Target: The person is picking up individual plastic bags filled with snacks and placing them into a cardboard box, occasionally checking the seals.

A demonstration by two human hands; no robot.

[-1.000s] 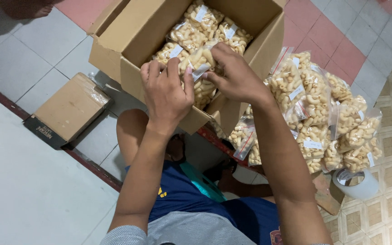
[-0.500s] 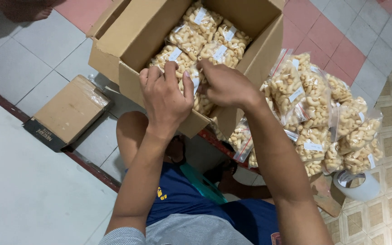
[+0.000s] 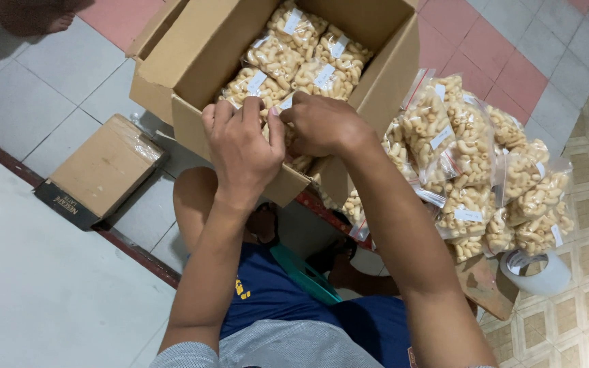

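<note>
Fingers (image 3: 240,112): curled and close together on both hands, pressed down among clear snack bags at the near edge of the carton; whether any bag is actually gripped cannot be told.
Left hand (image 3: 243,150): centre of frame, back facing up, resting over the carton's near wall.
Right hand (image 3: 322,126): just right of the left hand, touching it, knuckles bent into the bags.
Cardboard box (image 3: 192,51): open, upper centre of frame, tilted toward the viewer.
Packed bags (image 3: 308,54): pale curled snacks with small white labels, lying in rows inside the carton.
Loose bags (image 3: 472,163): heaped at right of frame, beside the carton.
Small flat carton (image 3: 103,170): left of frame, on grey tiles.
Tape roll (image 3: 536,269): lower right, near the heap.
</note>
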